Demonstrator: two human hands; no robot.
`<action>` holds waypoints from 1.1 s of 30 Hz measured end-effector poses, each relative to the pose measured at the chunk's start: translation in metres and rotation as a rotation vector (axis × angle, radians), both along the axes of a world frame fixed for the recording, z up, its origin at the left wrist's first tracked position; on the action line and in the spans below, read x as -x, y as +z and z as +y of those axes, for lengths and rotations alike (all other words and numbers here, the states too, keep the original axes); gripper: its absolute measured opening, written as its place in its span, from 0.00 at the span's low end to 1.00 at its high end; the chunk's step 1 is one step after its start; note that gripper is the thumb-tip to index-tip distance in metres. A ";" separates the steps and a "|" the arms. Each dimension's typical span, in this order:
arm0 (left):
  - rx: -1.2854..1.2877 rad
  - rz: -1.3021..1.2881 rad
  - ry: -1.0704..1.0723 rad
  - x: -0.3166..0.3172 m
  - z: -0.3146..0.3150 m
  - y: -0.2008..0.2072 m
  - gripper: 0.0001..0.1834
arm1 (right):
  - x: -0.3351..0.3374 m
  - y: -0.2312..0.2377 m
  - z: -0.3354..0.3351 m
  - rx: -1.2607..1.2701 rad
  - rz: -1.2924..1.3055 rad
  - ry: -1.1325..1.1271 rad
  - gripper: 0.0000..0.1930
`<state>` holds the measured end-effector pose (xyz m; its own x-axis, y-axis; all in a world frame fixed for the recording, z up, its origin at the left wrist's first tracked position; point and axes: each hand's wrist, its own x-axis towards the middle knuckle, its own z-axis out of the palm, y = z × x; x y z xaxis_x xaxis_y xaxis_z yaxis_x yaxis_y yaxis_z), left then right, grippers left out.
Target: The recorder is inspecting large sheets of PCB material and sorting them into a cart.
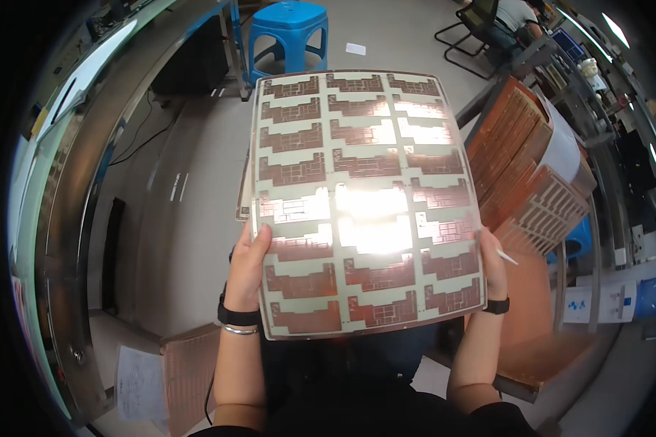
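Holding up a copper-patterned circuit-board panel in the centre of the head view, we seem to be at an inspecting step. Our left hand grips its lower left edge, thumb in front; our right hand grips the lower right edge, a white stick beside it. The next move, we judge, calls for even support from both sides.
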<state>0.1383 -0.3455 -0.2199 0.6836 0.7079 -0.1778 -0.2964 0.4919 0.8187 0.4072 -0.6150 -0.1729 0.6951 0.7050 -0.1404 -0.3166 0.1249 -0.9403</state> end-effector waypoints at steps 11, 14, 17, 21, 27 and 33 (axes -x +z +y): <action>-0.014 0.140 0.016 0.010 0.006 -0.005 0.22 | 0.011 0.010 0.021 0.109 -0.193 0.176 0.22; 0.352 -0.159 0.013 0.007 0.005 -0.003 0.28 | 0.011 0.002 0.024 -0.008 -0.100 0.133 0.23; 0.334 -0.353 0.032 0.012 0.014 0.009 0.28 | 0.018 -0.005 0.031 -0.124 -0.045 0.078 0.23; 0.507 -0.513 0.409 -0.010 -0.015 0.010 0.27 | 0.053 -0.011 0.059 -0.180 0.036 -0.101 0.23; 0.325 -0.352 -0.001 -0.035 -0.054 0.022 0.24 | 0.084 -0.031 0.065 -0.283 0.198 0.044 0.26; 0.238 -0.211 0.018 0.010 -0.014 0.001 0.20 | -0.007 -0.030 0.022 -0.643 0.410 -0.347 0.23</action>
<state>0.1286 -0.3599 -0.2185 0.7108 0.6756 -0.1957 -0.4577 0.6556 0.6006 0.4144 -0.5926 -0.2028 0.8689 0.4896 -0.0729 -0.4626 0.7507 -0.4717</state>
